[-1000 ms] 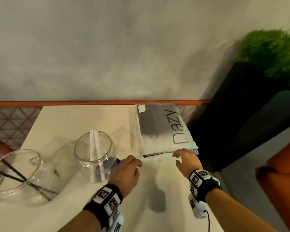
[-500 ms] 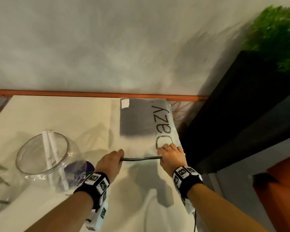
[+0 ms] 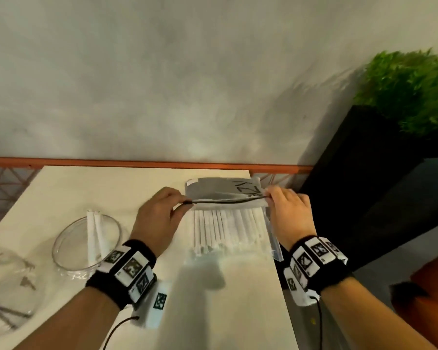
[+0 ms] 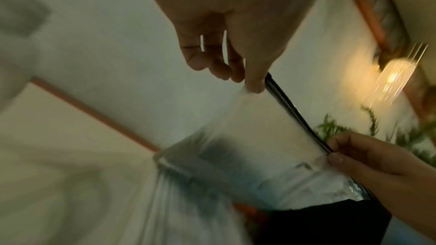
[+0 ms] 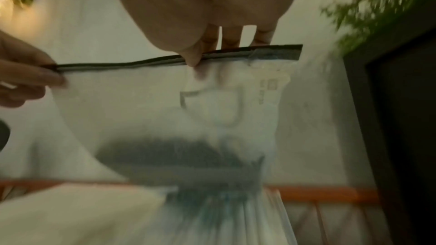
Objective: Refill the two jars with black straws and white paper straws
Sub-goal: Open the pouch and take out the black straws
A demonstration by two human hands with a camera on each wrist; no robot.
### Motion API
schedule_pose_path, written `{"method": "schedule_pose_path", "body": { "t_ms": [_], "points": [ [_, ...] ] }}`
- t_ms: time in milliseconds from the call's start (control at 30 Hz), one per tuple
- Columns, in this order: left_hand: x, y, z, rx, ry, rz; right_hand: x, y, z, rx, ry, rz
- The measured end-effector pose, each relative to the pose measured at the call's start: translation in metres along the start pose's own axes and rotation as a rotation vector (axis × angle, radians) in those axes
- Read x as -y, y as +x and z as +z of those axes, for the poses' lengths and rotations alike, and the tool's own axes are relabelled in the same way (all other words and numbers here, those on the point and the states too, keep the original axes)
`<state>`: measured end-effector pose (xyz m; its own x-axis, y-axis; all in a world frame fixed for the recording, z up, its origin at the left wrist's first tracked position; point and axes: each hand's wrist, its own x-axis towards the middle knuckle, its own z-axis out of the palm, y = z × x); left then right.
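From the head view, my left hand and my right hand each pinch one end of the black zip strip along the top of a clear plastic zip bag with grey print. I hold it up over the far right corner of the cream table. Inside the bag a row of white paper straws hangs side by side. Near the table's left edge stands a round clear glass jar with two white paper straws leaning in it. At the left corner nearest me, a second clear glass jar, blurred, shows a few black straws.

The left wrist view shows my thumb and fingers closed on the strip's left end.

The right wrist view shows my thumb and fingertips clamping the strip, with the bag's closed right end sticking out past them.
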<state>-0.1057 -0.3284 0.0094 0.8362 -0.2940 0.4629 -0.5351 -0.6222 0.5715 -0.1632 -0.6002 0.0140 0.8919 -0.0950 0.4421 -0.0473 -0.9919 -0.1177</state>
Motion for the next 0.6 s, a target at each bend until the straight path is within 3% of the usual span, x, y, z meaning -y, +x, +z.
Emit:
{"method": "schedule_pose_path", "body": {
  "t_ms": [233, 367, 600],
  "points": [
    [-0.042, 0.042, -0.105, -0.198, -0.148, -0.051, 0.052, 0.049, -0.096, -0.308, 0.096, -0.019],
    [-0.041, 0.022, -0.142, -0.170, -0.243, -0.071, 0.082, 0.035, -0.119, -0.281, 0.086, -0.041],
    [-0.018, -0.076, -0.207, -0.107, -0.339, -0.071, 0.140, -0.042, -0.150, -0.160, 0.213, -0.178]
  ]
}}
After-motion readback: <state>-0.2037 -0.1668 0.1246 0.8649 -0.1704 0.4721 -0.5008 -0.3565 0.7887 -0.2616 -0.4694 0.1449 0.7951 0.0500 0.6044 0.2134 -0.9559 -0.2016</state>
